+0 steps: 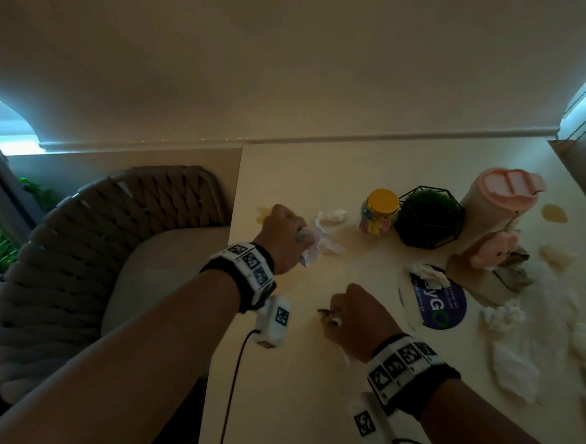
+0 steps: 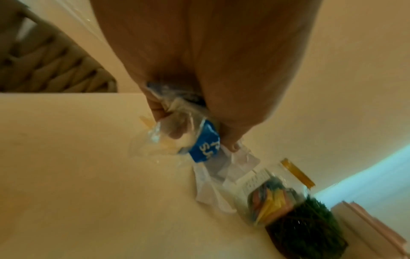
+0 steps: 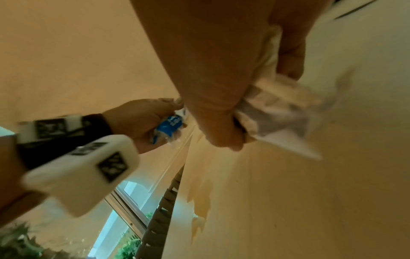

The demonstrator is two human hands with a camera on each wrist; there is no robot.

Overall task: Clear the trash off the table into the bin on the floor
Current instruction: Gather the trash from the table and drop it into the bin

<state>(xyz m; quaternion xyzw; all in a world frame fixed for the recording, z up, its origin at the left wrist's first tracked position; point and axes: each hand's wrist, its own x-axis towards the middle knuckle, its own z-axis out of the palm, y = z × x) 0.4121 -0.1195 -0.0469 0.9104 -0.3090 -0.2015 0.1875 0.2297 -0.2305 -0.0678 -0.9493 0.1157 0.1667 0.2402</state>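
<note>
My left hand (image 1: 287,237) is at the table's left edge, fingers curled round a clear plastic wrapper with a blue label (image 2: 205,145). Crumpled white paper (image 2: 221,177) lies against its fingertips; whether they hold it is unclear. Nearer me, my right hand (image 1: 342,316) grips a wad of white tissue (image 3: 279,108) just above the table (image 1: 295,393). Loose trash lies around: a tissue ball (image 1: 333,216), a tissue (image 1: 426,272) on a round blue lid (image 1: 442,303), and several tissues (image 1: 503,316) to the right. No bin is in view.
A yellow-lidded jar (image 1: 380,213), a green plant in a wire frame (image 1: 428,218), a pink tumbler (image 1: 499,202), a pink plush (image 1: 492,250) and crumpled brown paper (image 1: 494,280) stand at the back right. A woven chair (image 1: 81,255) is left of the table.
</note>
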